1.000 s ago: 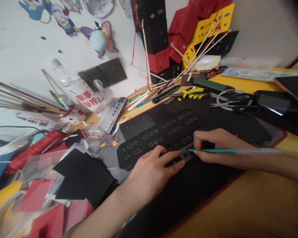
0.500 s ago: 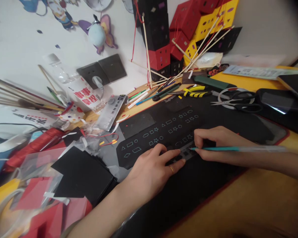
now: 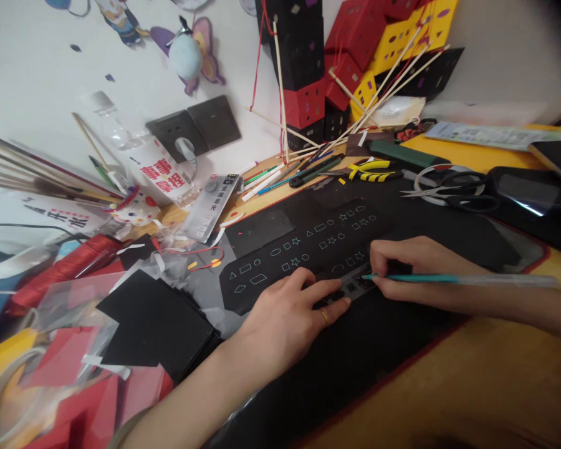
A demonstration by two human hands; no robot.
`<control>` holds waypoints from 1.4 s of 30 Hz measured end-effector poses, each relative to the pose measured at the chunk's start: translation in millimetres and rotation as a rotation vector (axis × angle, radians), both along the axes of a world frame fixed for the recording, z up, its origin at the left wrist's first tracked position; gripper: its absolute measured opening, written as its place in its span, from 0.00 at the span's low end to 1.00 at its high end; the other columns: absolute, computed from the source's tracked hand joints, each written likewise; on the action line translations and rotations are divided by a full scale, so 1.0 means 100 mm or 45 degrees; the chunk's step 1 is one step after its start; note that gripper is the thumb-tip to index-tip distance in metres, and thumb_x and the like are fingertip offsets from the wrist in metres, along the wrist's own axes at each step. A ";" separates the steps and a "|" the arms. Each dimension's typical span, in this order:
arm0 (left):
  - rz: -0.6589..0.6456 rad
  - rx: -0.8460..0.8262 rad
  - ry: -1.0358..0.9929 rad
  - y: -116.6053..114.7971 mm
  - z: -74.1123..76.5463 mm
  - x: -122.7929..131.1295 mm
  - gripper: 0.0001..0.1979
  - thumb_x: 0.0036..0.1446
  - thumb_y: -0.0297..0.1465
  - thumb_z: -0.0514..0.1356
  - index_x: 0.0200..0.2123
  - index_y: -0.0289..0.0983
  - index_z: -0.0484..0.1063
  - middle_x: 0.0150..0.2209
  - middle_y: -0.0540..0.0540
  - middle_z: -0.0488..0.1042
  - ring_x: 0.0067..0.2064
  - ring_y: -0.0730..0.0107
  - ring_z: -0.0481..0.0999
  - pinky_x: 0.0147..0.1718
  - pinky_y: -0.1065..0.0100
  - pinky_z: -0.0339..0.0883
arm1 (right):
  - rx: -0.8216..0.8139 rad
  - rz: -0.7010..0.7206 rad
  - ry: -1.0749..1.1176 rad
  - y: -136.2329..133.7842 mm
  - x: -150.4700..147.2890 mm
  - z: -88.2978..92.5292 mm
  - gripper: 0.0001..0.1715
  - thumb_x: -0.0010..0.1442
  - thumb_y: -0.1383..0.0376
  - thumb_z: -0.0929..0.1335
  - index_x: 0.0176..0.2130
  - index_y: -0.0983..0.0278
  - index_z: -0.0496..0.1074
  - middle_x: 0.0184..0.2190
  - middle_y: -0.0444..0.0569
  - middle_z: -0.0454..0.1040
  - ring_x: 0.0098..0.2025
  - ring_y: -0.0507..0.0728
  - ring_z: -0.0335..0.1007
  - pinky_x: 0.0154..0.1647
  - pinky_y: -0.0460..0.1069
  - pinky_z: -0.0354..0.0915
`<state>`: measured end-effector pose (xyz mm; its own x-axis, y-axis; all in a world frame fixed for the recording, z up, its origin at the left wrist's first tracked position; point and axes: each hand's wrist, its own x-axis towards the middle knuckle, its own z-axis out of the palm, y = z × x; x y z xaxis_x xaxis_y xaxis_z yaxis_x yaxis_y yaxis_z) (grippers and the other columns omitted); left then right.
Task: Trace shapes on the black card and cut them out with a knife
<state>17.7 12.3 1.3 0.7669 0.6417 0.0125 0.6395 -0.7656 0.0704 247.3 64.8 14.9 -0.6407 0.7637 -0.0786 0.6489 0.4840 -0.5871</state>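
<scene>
1. The left hand (image 3: 290,315) is laid flat, fingers spread, on a small grey shape stencil (image 3: 353,285), which is pressed against the black card (image 3: 303,246) at the middle of the desk. Nothing is gripped by it; a ring is worn on one finger.
2. The right hand (image 3: 414,265) is closed around a teal pen (image 3: 449,279), whose tip is set at the stencil's right end, at the near edge of the card.
3. The card is already marked with rows of pale outlines: triangles, rectangles, ovals, stars and circles. It lies on a black mat (image 3: 383,349) edged in red.
4. For a clean outline, the stencil is best held without slipping, downward pressure being kept close to the opening in use. The pen is best kept against the cut-out's inner edge and drawn round in one light pass, so that the line does not wander.
5. Spacing is judged best matched to the rows already drawn.
6. Writing: red Chinese characters are seen on the label of a clear plastic bottle (image 3: 144,165) at far left, and black characters on a white strip (image 3: 60,218) beside it; neither can be read with certainty. Print on a grey packet (image 3: 212,199) is too small to read.
7. Scissors (image 3: 449,187) and yellow-handled pliers (image 3: 369,171) lie at far right, well apart from both hands.
</scene>
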 end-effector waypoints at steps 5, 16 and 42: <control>0.002 0.025 0.000 0.00 0.00 0.00 0.21 0.60 0.25 0.48 0.55 0.47 0.61 0.57 0.54 0.61 0.45 0.64 0.62 0.37 0.65 0.68 | 0.015 -0.005 -0.002 0.00 0.00 0.00 0.09 0.51 0.68 0.64 0.23 0.61 0.57 0.19 0.38 0.63 0.22 0.49 0.58 0.22 0.44 0.54; -0.007 0.026 -0.037 0.00 -0.01 -0.01 0.20 0.61 0.26 0.48 0.55 0.45 0.62 0.56 0.53 0.63 0.44 0.64 0.62 0.37 0.64 0.69 | 0.070 0.104 -0.023 0.03 0.02 -0.04 0.07 0.50 0.69 0.63 0.24 0.61 0.58 0.17 0.37 0.61 0.20 0.48 0.57 0.20 0.43 0.52; -0.009 0.016 -0.017 0.00 -0.01 -0.02 0.20 0.61 0.26 0.49 0.55 0.46 0.61 0.57 0.54 0.61 0.45 0.64 0.61 0.37 0.66 0.68 | -0.263 0.326 -0.146 0.41 -0.16 0.16 0.06 0.44 0.69 0.64 0.21 0.62 0.59 0.19 0.39 0.61 0.22 0.48 0.56 0.19 0.44 0.49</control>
<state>16.2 11.9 0.6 0.7714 0.6357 0.0307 0.6328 -0.7712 0.0688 231.7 105.6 31.2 -0.7875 0.5398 -0.2974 0.5893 0.5181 -0.6199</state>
